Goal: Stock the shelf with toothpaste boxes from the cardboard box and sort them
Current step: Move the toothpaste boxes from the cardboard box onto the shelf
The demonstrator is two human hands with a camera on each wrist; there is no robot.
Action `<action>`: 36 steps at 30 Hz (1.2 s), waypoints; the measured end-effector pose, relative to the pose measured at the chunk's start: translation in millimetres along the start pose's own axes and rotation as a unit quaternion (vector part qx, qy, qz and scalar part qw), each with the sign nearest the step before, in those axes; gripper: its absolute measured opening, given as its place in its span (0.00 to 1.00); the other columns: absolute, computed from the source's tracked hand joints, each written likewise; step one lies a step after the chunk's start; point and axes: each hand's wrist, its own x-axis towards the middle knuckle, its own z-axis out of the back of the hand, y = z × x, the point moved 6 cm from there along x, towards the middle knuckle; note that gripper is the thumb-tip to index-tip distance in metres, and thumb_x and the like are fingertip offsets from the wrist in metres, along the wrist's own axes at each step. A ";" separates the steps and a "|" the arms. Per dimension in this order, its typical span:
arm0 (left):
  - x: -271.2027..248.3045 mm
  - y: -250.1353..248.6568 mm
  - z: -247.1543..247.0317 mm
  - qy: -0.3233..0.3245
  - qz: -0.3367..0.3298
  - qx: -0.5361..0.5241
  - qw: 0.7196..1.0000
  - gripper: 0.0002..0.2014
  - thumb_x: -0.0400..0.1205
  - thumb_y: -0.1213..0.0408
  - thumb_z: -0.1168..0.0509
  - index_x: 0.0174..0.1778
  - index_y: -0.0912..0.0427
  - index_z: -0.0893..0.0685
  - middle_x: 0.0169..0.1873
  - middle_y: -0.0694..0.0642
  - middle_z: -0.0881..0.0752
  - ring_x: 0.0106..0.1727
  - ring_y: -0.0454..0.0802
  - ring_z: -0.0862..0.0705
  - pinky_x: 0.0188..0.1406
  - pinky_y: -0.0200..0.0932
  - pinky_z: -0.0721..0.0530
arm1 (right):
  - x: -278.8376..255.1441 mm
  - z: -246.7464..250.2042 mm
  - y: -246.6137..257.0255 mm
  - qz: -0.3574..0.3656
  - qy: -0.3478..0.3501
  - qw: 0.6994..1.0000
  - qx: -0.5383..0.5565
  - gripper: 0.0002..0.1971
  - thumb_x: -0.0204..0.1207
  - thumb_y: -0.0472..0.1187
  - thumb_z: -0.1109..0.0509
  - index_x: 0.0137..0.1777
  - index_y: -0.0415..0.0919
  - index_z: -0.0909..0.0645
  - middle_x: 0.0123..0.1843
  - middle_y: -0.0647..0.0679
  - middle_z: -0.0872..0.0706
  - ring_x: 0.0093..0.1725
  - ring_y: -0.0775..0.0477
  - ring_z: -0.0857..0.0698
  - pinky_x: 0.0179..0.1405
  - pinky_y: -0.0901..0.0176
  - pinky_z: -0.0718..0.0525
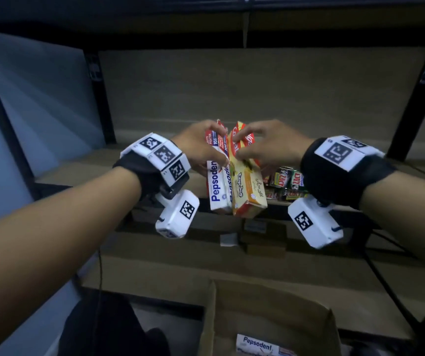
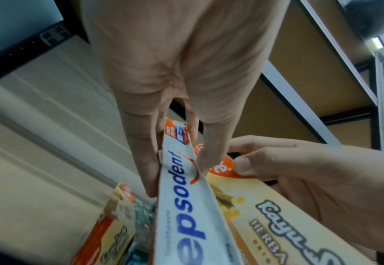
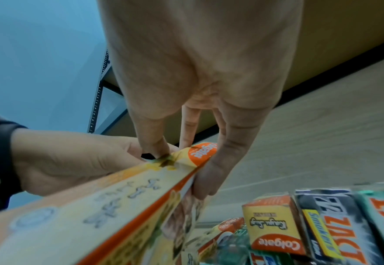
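My left hand [image 1: 215,146] grips white Pepsodent boxes [image 1: 216,186], held upright in front of the middle shelf [image 1: 83,173]. Right beside them my right hand [image 1: 243,143] pinches yellow and orange Colgate boxes [image 1: 248,194] at their upper end. The two bundles touch side by side. In the left wrist view the left hand [image 2: 177,179] clamps a Pepsodent box [image 2: 184,206] between thumb and fingers, with the Colgate box [image 2: 277,224] alongside. In the right wrist view the right hand [image 3: 181,172] holds the Colgate box [image 3: 95,215] by its edges.
Several toothpaste boxes [image 1: 287,185] lie on the shelf under my right hand, among them a yellow Colgate box [image 3: 274,226] and a dark box [image 3: 336,224]. The open cardboard box [image 1: 270,304] stands below, with a Pepsodent box [image 1: 257,344] inside. Black shelf posts [image 1: 98,98] flank the bay.
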 end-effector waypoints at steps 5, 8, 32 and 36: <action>33.0 2.7 15.5 -0.024 0.023 0.039 0.999 0.34 0.69 0.73 0.20 0.68 0.47 0.22 0.54 0.57 0.14 0.38 0.55 0.08 0.26 0.46 0.11 | 44.7 -5.0 12.5 -0.015 -0.023 0.999 -0.021 0.13 0.71 0.45 0.20 0.55 0.56 0.13 0.48 0.51 0.10 0.35 0.46 0.07 0.34 0.50 0.07; 53.0 7.7 17.3 -0.025 0.038 0.044 0.998 0.37 0.68 0.74 0.19 0.71 0.48 0.22 0.55 0.57 0.14 0.41 0.57 0.08 0.32 0.53 0.08 | 66.0 -8.9 14.1 -0.014 -0.017 0.998 -0.056 0.11 0.73 0.46 0.22 0.55 0.53 0.12 0.47 0.52 0.10 0.39 0.45 0.07 0.42 0.47 0.07; 134.3 45.3 3.7 -0.061 0.078 0.107 0.989 0.17 0.68 0.60 0.18 0.49 0.56 0.13 0.43 0.59 0.08 0.44 0.59 0.08 0.49 0.60 0.09 | 148.2 -30.9 -32.9 -0.058 0.010 0.980 -0.189 0.19 0.73 0.54 0.26 0.58 0.42 0.12 0.56 0.43 0.10 0.55 0.39 0.11 0.59 0.41 0.12; 134.0 47.3 0.1 -0.071 0.074 0.092 0.990 0.15 0.75 0.63 0.22 0.56 0.61 0.13 0.49 0.60 0.10 0.51 0.59 0.10 0.54 0.53 0.10 | 145.3 -25.7 -35.1 -0.055 -0.006 0.977 -0.205 0.17 0.79 0.48 0.30 0.61 0.38 0.14 0.59 0.39 0.11 0.56 0.36 0.11 0.59 0.41 0.12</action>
